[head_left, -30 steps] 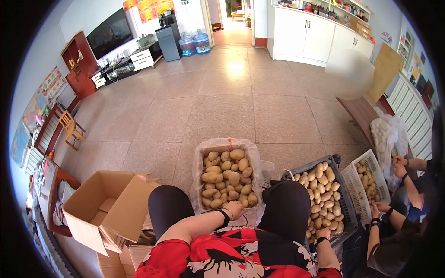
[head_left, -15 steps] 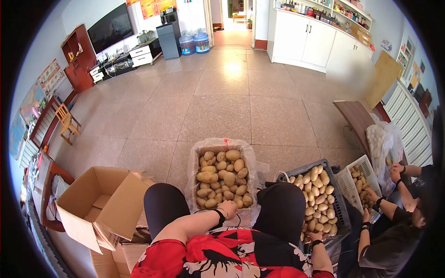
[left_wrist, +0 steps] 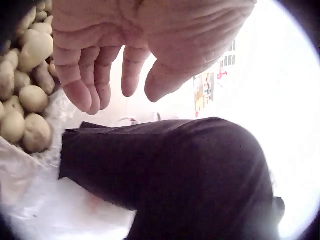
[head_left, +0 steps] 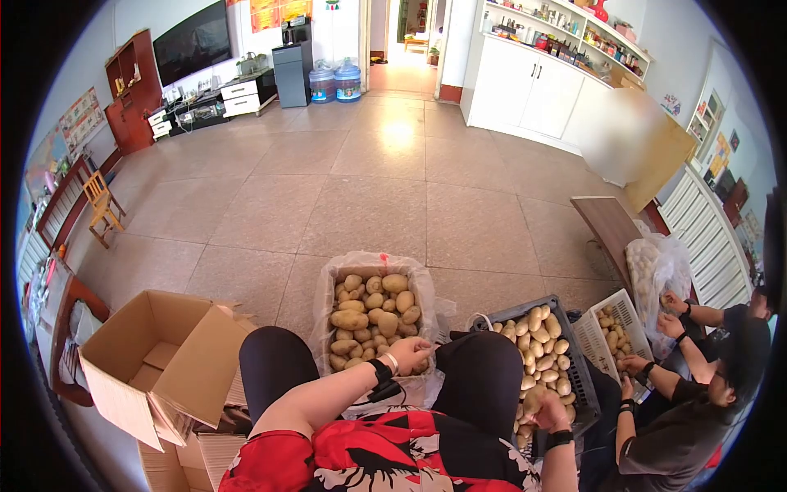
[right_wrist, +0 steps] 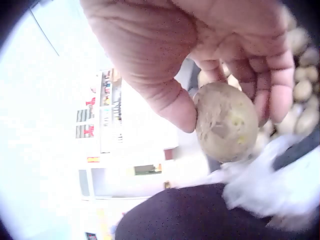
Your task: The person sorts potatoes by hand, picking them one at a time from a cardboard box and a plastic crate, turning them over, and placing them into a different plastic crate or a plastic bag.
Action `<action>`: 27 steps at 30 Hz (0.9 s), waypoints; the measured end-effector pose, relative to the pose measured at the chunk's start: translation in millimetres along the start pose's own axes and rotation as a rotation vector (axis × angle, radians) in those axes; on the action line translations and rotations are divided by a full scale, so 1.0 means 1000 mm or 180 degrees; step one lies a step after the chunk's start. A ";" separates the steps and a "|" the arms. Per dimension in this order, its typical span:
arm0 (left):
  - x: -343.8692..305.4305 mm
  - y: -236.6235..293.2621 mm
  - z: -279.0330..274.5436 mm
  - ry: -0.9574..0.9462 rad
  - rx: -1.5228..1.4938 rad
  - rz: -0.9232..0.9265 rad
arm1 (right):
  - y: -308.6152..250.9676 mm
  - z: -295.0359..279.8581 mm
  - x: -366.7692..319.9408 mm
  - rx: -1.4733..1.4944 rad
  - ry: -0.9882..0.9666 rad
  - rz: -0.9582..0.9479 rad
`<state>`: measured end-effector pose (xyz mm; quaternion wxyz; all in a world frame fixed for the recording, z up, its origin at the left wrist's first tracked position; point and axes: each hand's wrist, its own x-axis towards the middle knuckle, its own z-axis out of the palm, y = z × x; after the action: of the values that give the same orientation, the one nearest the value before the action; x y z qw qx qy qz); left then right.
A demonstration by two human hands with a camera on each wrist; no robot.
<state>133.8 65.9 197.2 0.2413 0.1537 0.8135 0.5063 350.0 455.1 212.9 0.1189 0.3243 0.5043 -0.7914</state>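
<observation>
In the head view my right hand (head_left: 556, 414) is above the near end of a black crate (head_left: 584, 385) full of potatoes. It grips a potato (right_wrist: 226, 122) between thumb and fingers; the right wrist view shows pale scuffs and yellowish spots on its skin. My left hand (head_left: 410, 357) hovers over the near right corner of a box lined with clear plastic (head_left: 326, 287), which holds many potatoes (head_left: 377, 307). Its fingers (left_wrist: 102, 75) hang loosely bent with nothing in them, beside my dark-trousered knee (left_wrist: 170, 160).
Empty cardboard boxes (head_left: 156, 344) stand at my left. To the right, people's hands (head_left: 635, 366) work over a white crate (head_left: 592, 334) of potatoes, near a clear plastic bag (head_left: 656, 266) of potatoes. A brown board (head_left: 605, 234) leans behind them. Tiled floor (head_left: 369, 205) stretches ahead.
My left hand has risen off the potatoes in the lined box and shifted right, holding nothing. My right hand has come up from the black crate with a potato. The head view has turned slightly right.
</observation>
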 end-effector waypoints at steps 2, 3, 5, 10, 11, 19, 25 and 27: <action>0.007 0.007 0.004 -0.0138 -0.0497 -0.0067 | -0.048 0.060 -0.032 0.0096 -0.0204 -0.0378; 0.003 0.023 0.001 -0.0386 -0.1099 -0.0142 | -0.062 0.074 -0.036 0.0143 -0.0389 -0.0688; -0.006 0.051 -0.006 -0.0638 -0.1699 -0.0207 | -0.086 0.112 -0.047 0.0187 -0.0574 -0.1006; -0.026 0.093 -0.018 -0.1941 -0.3163 -0.0229 | -0.108 0.215 -0.058 -0.0268 -0.0851 -0.1252; -0.026 0.095 -0.017 -0.2114 -0.3262 -0.0227 | -0.106 0.230 -0.052 -0.0634 -0.0878 -0.1253; 0.008 0.015 0.003 -0.1616 -0.4033 -0.1114 | -0.087 0.275 -0.032 -0.1482 -0.1104 -0.1894; 0.010 -0.046 0.010 -0.0108 -0.3078 -0.2164 | -0.108 0.186 -0.024 -0.1026 0.0257 -0.2378; 0.019 -0.089 0.017 -0.0001 -0.2877 -0.2020 | -0.088 0.105 0.014 -0.2345 0.0972 -0.2177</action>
<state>127.3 49.0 106.7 0.4242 -0.2178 0.5215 0.7076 252.6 406.1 297.2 -0.1149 0.1895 0.8378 -0.4989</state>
